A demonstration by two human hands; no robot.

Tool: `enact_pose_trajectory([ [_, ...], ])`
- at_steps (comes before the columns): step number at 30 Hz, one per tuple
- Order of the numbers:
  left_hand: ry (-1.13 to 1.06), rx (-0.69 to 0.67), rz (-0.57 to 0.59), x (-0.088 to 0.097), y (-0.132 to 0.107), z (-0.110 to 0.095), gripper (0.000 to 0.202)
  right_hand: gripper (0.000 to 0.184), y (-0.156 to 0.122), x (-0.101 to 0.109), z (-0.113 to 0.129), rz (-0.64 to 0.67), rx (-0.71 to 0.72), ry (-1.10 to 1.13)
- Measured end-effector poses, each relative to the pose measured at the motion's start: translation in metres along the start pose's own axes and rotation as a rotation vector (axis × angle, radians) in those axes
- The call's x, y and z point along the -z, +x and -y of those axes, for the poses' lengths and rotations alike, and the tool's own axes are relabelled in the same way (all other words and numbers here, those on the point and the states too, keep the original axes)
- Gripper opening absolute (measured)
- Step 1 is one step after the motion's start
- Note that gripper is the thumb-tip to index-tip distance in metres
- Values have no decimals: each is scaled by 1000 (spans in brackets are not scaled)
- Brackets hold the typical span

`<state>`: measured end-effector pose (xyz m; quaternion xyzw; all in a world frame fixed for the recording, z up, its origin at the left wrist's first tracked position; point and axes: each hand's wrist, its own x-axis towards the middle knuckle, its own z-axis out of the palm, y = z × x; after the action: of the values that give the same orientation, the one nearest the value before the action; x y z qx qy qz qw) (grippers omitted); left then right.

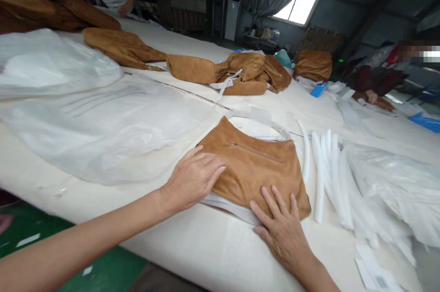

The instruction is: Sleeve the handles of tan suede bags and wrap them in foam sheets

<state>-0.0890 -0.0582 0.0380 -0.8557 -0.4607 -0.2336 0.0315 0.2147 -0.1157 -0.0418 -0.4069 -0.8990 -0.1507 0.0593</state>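
A person is pressing both hands flat on a tan suede bag with a slanted metal zip (pixel 254 168), which is lying on the wide white counter (pixel 206 241) at its near edge. The left hand (pixel 192 179) is resting spread, fingers together, on the bag's left corner; the right hand (pixel 280 225) is lying with fingers fanned on the bag's lower right edge, neither one pinching anything. White straps or lining (pixel 227 205) are peeking out beneath the bag. Just right of the bag, a row of white foam tubes (pixel 326 168) is lying beside crumpled clear plastic bags (pixel 388 191); left of it, a large clear plastic sheet (pixel 103 127) is spreading over the counter. Beyond the bag, more tan suede bags (pixel 240 74) are piling up, with other people working at the far sides. The bag looks soft, limp and light, likely best taken by its edges or corners.
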Motion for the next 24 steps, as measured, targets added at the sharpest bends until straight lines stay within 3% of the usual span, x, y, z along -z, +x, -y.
enact_pose_trajectory([
  [3, -49, -211, 8, -24, 25, -13, 39, 61, 2, -2, 0, -46, 32, -44],
  [6, -42, -370, 147, -54, 23, -15, 59, 61, 3, -10, -3, -134, 78, -89],
  [9, -20, -400, 207, -69, 10, -11, 71, 63, 5, -13, -13, -203, 166, -65],
  [12, 3, -402, 219, -70, 4, -9, 76, 49, 16, 3, -33, -136, 187, 166],
  [13, 10, -405, 221, -70, 4, -8, 79, 40, 24, 11, -43, -90, 116, 303],
  [15, 21, -402, 201, -70, 4, -8, 83, 31, 50, 25, -65, -32, -166, 620],
  [18, 54, -413, 143, -75, 4, -7, 84, 42, 109, 26, -104, -127, -658, 999],
  [20, 102, -447, 91, -81, 4, -4, 82, 49, 154, 11, -130, -161, -789, 1118],
  [24, 248, -549, -44, -94, 7, 4, 70, 41, 222, -26, -165, -102, -861, 1180],
])
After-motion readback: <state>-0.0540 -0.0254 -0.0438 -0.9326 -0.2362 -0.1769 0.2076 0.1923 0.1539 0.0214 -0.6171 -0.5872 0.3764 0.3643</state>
